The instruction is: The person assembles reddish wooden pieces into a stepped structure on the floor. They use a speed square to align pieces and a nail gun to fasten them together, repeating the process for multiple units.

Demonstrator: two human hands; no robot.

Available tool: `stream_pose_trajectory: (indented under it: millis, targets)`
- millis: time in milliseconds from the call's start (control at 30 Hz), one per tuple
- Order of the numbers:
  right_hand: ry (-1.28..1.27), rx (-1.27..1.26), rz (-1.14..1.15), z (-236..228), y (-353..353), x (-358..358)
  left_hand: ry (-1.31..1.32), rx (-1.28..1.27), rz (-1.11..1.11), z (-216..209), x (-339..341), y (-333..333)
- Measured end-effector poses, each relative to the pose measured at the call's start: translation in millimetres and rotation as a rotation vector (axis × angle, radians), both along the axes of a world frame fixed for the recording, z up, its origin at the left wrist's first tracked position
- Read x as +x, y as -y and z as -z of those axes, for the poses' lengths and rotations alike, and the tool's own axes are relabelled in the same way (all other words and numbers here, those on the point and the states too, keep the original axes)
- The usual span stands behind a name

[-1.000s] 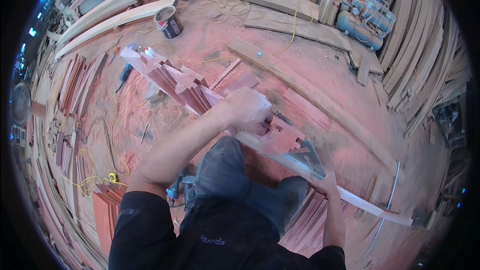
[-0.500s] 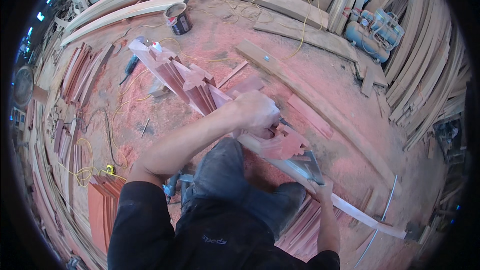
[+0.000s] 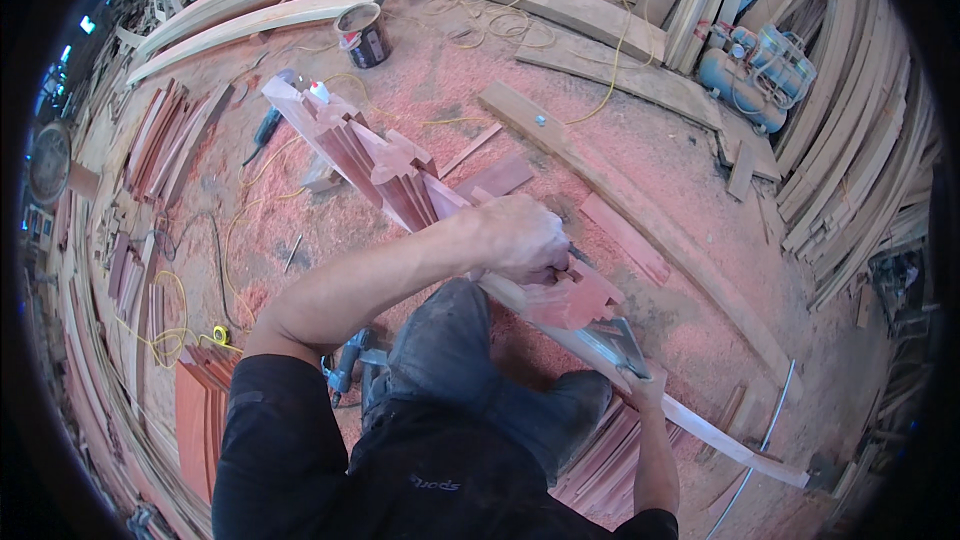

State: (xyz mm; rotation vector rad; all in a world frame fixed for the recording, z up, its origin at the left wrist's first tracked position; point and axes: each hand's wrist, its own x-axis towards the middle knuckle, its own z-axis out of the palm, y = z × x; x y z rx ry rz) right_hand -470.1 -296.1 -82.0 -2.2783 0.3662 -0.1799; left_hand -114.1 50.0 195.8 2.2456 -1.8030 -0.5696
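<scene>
A long pale beam (image 3: 735, 435) runs diagonally beneath both hands, from the upper left to the lower right. My left hand (image 3: 520, 238), fingers curled down, is closed on a reddish wood piece (image 3: 580, 298) with a notched end, lying over the beam. My right hand (image 3: 642, 387) is closed around the near end of a grey metal triangular tool (image 3: 610, 340), which lies against the beam beside the notched piece. The tool's exact kind is unclear. Several similar notched reddish pieces (image 3: 395, 175) sit on the beam beyond my left hand.
Reddish shavings cover the floor. A plank (image 3: 640, 200) lies beyond the beam, and a thin metal rod (image 3: 765, 440) at the right. Stacked reddish boards (image 3: 195, 420) stand at the left. A bucket (image 3: 362, 35), yellow cords (image 3: 175, 325) and a blue compressor (image 3: 745, 80) lie farther off.
The notched piece and the metal tool have shifted slightly nearer, and the tool has tilted lower. Both hands keep their hold. The whole view has moved a little.
</scene>
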Motion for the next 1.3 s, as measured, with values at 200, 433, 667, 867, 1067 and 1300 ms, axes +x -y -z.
stream_pose_trajectory:
  millis: [200, 433, 667, 867, 1067, 1300]
  targets:
    - [-0.077, 0.028, 0.012, -4, 0, -2, -0.002, -0.036, -0.025, 4, -2, 1]
    - [-0.111, -0.054, -0.006, 25, 13, -7, 0.213, -0.283, 0.028, 10, -5, -9]
    - [0.004, -0.156, -0.007, 17, 9, -8, 0.149, -0.16, 0.052, 11, -8, -12]
    - [0.025, -0.15, 0.019, 6, 3, -2, -0.222, -0.288, -0.044, 0, -5, -12]
    - [-0.069, -0.17, 0.027, 3, 3, -1, -0.126, -0.164, -0.172, -11, -12, -6]
    - [0.061, -0.11, 0.032, -2, -2, 1, 0.055, -0.053, -0.099, -17, -17, 1]
